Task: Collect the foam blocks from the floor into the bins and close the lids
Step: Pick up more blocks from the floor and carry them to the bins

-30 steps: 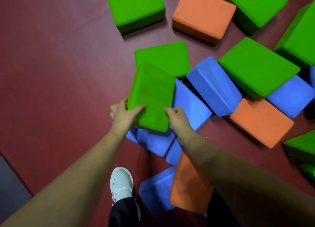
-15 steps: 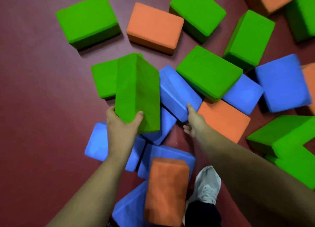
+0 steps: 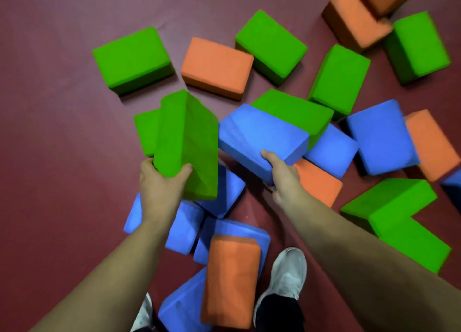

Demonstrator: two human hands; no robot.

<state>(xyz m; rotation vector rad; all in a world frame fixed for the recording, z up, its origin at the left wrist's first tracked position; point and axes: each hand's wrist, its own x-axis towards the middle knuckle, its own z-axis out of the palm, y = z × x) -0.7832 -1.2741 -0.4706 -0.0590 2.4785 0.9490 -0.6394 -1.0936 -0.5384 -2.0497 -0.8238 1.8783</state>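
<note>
Left hand (image 3: 159,184) gripping upright green block (image 3: 187,142), right hand (image 3: 283,174) gripping blue block (image 3: 259,137), maroon floor (image 3: 55,132)

Likely a play or exercise room. Maroon floor (image 3: 62,144) spreads around the fingers (image 3: 269,156), strewn with foam blocks (image 3: 217,67).

On my feed: plain green foam blocks (image 3: 133,57), blue foam blocks (image 3: 381,134) and orange foam blocks (image 3: 217,64) on a maroon floor (image 3: 50,107); pale grey sneaker (image 3: 289,271) at lower centre.

Left hand (image 3: 162,187) grips green block (image 3: 189,137), right hand (image 3: 284,179) grips blue block (image 3: 259,134).
</note>
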